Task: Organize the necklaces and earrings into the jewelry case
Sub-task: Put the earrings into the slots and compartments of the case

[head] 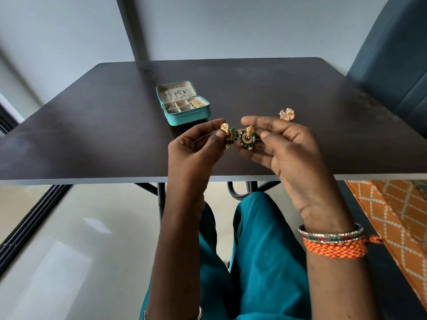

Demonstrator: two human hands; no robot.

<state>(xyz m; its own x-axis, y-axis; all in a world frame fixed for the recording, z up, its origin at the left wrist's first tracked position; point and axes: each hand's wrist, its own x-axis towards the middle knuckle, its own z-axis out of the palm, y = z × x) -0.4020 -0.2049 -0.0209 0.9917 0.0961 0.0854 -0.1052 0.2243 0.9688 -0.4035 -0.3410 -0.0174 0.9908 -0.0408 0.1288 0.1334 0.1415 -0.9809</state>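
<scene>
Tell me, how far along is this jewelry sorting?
Partly done: the open teal jewelry case already holds silvery chains in its lid and small gold pieces in one compartment. In hand: a green-and-gold earring in the left hand and its match in the right hand. Left: the rose-gold earrings lying on the dark table.

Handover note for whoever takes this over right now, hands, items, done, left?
Left hand pinches one green-and-gold earring; right hand holds its twin, both above the table.
Jewelry case lies open: chains in the lid, gold pieces in a back-right compartment.
Left: stow this pair, then the rose-gold earrings on the table right of the case.
</scene>
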